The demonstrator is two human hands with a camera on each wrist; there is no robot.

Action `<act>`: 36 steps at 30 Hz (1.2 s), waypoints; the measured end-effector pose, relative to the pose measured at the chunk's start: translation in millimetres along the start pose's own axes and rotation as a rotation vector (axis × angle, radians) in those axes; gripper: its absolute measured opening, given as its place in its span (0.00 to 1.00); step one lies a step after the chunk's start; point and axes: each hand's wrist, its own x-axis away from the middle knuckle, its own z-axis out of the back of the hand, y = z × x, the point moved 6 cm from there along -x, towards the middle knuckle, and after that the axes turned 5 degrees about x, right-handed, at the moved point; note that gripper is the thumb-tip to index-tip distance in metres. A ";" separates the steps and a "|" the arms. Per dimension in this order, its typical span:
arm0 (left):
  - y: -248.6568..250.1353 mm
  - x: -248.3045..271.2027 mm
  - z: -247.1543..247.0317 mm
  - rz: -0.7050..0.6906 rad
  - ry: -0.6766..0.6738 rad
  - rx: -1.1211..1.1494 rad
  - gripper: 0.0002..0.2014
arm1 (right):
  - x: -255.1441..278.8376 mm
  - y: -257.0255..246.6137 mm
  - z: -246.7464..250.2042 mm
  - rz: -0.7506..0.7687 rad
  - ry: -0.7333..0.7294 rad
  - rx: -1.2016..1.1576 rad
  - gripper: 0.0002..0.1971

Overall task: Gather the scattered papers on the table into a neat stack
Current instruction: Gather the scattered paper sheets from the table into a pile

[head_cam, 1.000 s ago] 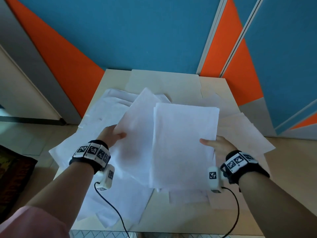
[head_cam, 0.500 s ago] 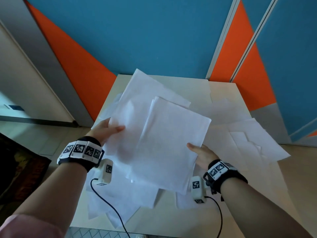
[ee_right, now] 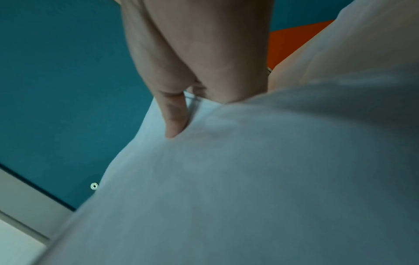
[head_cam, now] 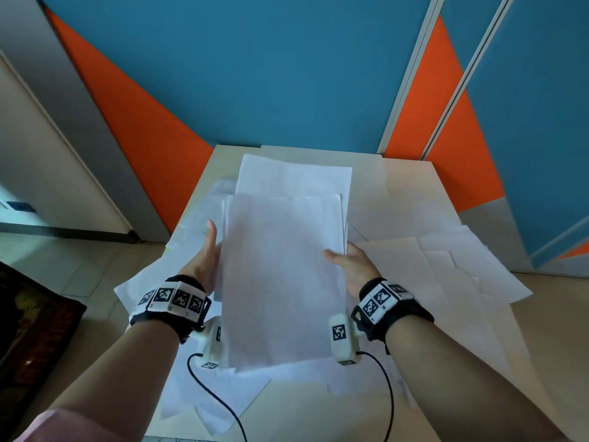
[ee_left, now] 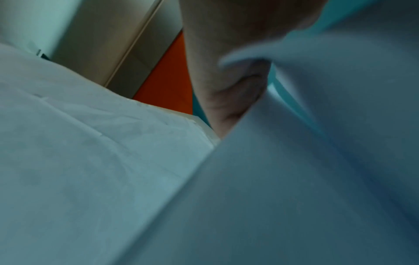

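I hold a stack of white papers [head_cam: 280, 275] upright-tilted over the table [head_cam: 411, 183], its sides nearly squared. One sheet [head_cam: 293, 180] sticks out past the far edge. My left hand [head_cam: 205, 256] lies flat against the stack's left edge, fingers straight. My right hand [head_cam: 350, 266] pinches the right edge, thumb on top and fingers underneath. In the right wrist view the thumb [ee_right: 174, 116] presses on the paper stack [ee_right: 226, 179]. The left wrist view shows my palm [ee_left: 226, 71] against the held sheets [ee_left: 294, 179].
Loose sheets lie spread on the table: several at the right [head_cam: 446, 275] overhanging the edge, some at the left [head_cam: 191, 224], and more near the front [head_cam: 216, 397]. A blue and orange wall stands behind the table. Floor lies on both sides.
The two skewed bunches have come together into one aligned stack. My left hand went from gripping the sheets to pressing flat on the left edge; the right hand moved inward.
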 end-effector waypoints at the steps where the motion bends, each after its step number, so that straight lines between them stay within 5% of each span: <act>1: -4.2 0.8 1.4 0.011 -0.010 -0.036 0.33 | -1.4 -0.3 3.1 0.004 0.019 0.004 0.09; 6: -20.7 -5.2 -5.5 0.024 0.028 -0.268 0.54 | 1.4 2.4 12.3 -0.033 -0.058 0.028 0.10; 12: -29.1 -14.7 -20.7 0.043 0.079 -0.264 0.26 | 4.7 -0.6 30.4 0.030 -0.162 0.074 0.11; 15: -30.8 -19.0 -13.5 0.008 0.264 -0.288 0.22 | 2.1 -2.6 53.3 -0.017 -0.189 0.190 0.10; 22: -37.1 -14.5 -1.0 0.019 0.491 -0.430 0.29 | -13.0 35.0 198.3 -0.337 0.291 1.103 0.23; 25: -43.0 -13.5 -4.7 0.034 0.518 -0.431 0.30 | -1.3 66.6 230.4 -0.529 0.364 1.068 0.38; 29: -50.9 -16.7 -6.3 0.057 0.536 -0.406 0.28 | 2.1 86.4 230.1 -0.578 0.377 0.993 0.52; 32: -54.3 -20.0 -3.9 0.068 0.544 -0.400 0.26 | -2.8 91.3 226.3 -0.580 0.363 0.926 0.45; 36: -57.8 -24.1 -3.2 0.073 0.541 -0.390 0.25 | -5.7 84.4 223.3 -0.502 0.283 1.031 0.20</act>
